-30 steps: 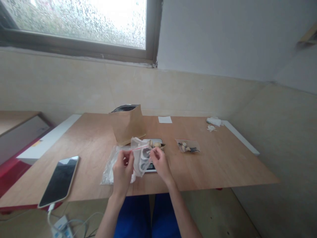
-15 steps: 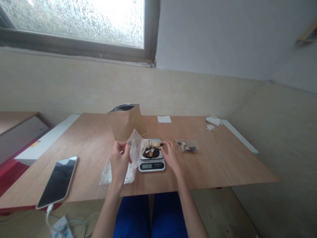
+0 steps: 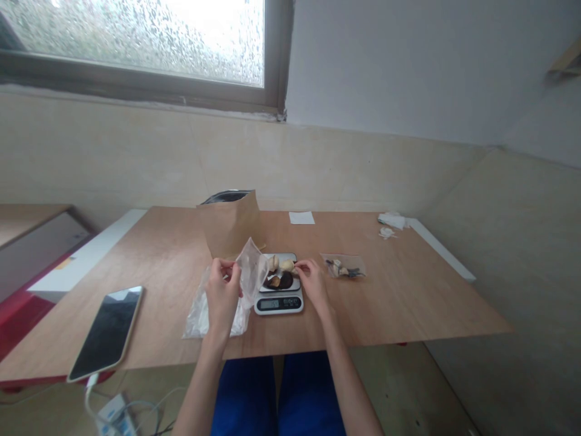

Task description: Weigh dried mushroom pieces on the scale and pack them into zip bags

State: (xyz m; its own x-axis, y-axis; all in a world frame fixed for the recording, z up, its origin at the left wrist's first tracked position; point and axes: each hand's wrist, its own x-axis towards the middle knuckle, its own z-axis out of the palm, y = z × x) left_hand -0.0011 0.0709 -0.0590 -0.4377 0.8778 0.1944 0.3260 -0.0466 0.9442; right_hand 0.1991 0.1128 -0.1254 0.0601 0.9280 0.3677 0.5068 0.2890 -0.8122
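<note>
My left hand [image 3: 222, 290] pinches the edge of a small clear plastic bag [image 3: 252, 266], which stands raised with its mouth leaning over the scale's left side. A white digital kitchen scale [image 3: 280, 304] lies in front of me with its display lit. On its plate are pale rounded dried pieces [image 3: 287, 265] and dark brown ones [image 3: 285, 280], which look like dried mushrooms. My right hand [image 3: 313, 281] reaches to the plate's right edge, thumb and fingertips closed together beside a pale piece. What those fingertips grip is too small to make out.
More clear plastic bags [image 3: 196, 315] lie under my left hand. Behind stands an open brown paper pouch [image 3: 231, 227]. A filled clear packet [image 3: 344, 266] lies to the right. A phone [image 3: 106, 333] with a cable is at the left, a white paper [image 3: 302, 218] at the back.
My right hand's fingers have drawn together at the plate's right edge; the dark sliver seen by them before is now hidden. My left hand and the bag have shifted only slightly.
</note>
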